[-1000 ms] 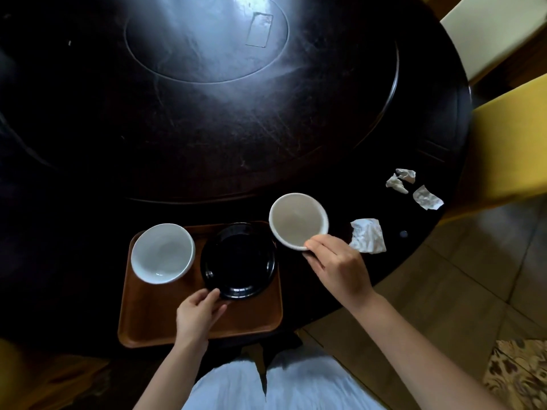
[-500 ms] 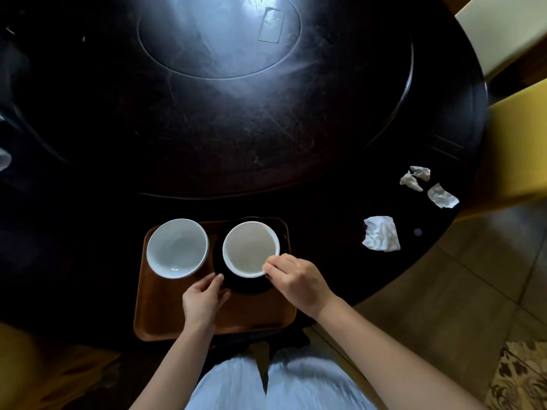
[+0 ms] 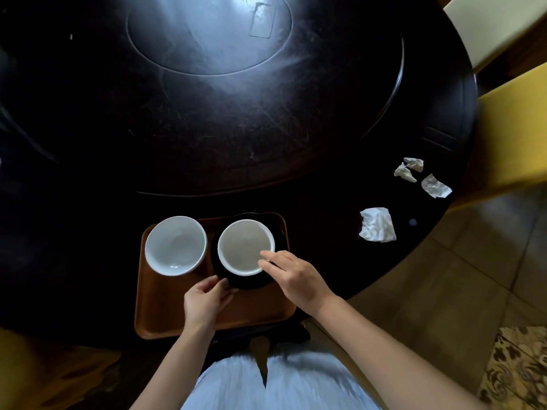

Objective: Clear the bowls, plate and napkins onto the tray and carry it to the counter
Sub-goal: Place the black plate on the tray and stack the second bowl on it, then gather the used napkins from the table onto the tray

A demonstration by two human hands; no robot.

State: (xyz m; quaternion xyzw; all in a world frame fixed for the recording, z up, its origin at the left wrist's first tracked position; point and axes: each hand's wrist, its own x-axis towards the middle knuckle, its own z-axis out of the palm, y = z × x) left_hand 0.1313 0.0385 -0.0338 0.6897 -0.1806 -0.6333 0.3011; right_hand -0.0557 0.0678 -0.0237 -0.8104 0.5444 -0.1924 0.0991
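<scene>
Since a second ago the beige-lined bowl [image 3: 246, 247] has travelled from the bare tabletop [image 3: 325, 179] at the right of the tray [image 3: 165, 309] onto the black plate [image 3: 251, 284], and the right hand [image 3: 296, 278] has come across with it. That hand's fingertips [image 3: 266, 260] now lie on the bowl's near right rim; whether its grip is pinching the rim or only touching it cannot be told from this angle. The left hand [image 3: 205, 303] has stayed at the near edge of the plate, its grip loosely apart, fingertips touching the plate's rim and clamped on nothing.

The tray is a brown wooden one lying at the near edge of the dark round tabletop. On its left far part stands a white bowl [image 3: 176, 245], upright, just beside the plate. The plate takes the tray's right far part, and the beige-lined bowl sits upright in the middle of it.

The napkins are all off the tray, on the tabletop to the right. A large crumpled napkin [image 3: 378, 224] lies nearest, well apart from the tray. Farther right, near the table's edge, are a flatter crumpled napkin [image 3: 435, 187] and a small twisted pair of napkin scraps [image 3: 410, 169]. A yellow chair [image 3: 515, 128] stands beyond that edge.
</scene>
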